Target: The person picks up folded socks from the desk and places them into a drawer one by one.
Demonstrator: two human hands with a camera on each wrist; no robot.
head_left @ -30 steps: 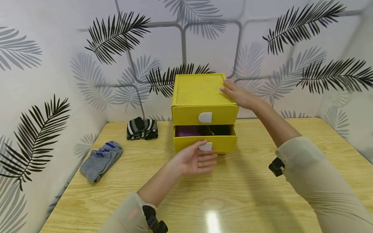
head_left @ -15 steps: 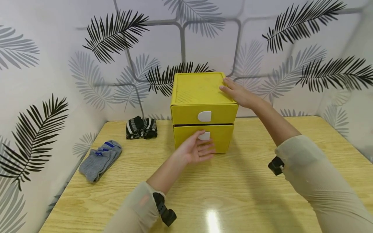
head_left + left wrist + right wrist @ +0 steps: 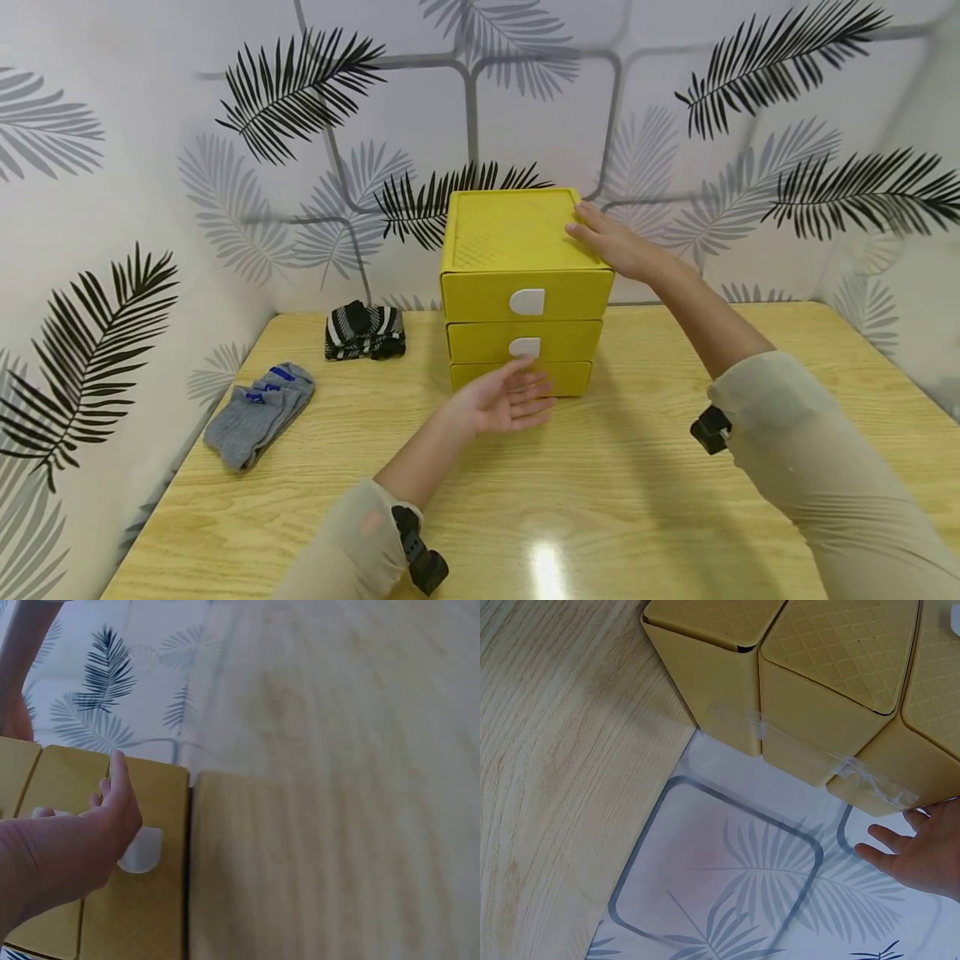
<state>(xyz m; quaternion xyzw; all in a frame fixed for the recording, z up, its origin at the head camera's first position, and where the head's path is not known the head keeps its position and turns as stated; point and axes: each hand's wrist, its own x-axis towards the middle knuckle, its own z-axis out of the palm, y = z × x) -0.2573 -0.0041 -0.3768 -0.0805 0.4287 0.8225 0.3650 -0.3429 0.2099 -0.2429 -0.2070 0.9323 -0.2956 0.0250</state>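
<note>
A yellow three-drawer cabinet [image 3: 517, 229] stands against the wall, all its drawers pushed in. My left hand [image 3: 502, 400] is in front of it with fingers extended, the thumb just below the white handle [image 3: 525, 346] of the middle drawer [image 3: 480, 342]. In the head view this hand covers part of the bottom drawer [image 3: 573, 379]. Beside it in the left wrist view shows the bottom drawer's white handle [image 3: 142, 851]. My right hand [image 3: 611, 242] rests on the cabinet's top right edge, fingers straight. The right wrist view shows that hand [image 3: 926, 851] at the cabinet's side.
Grey socks [image 3: 258, 417] with blue marks lie at the left of the wooden table [image 3: 637, 517]. A folded black-and-white patterned pair of what look like socks [image 3: 366, 332] lies near the wall. Clear tape [image 3: 802, 750] runs along the cabinet's side.
The middle drawer, pulled out with purple and dark contents showing, has slid in under my left hand's push. That hand has since drawn back slightly. My right hand has stayed put.
</note>
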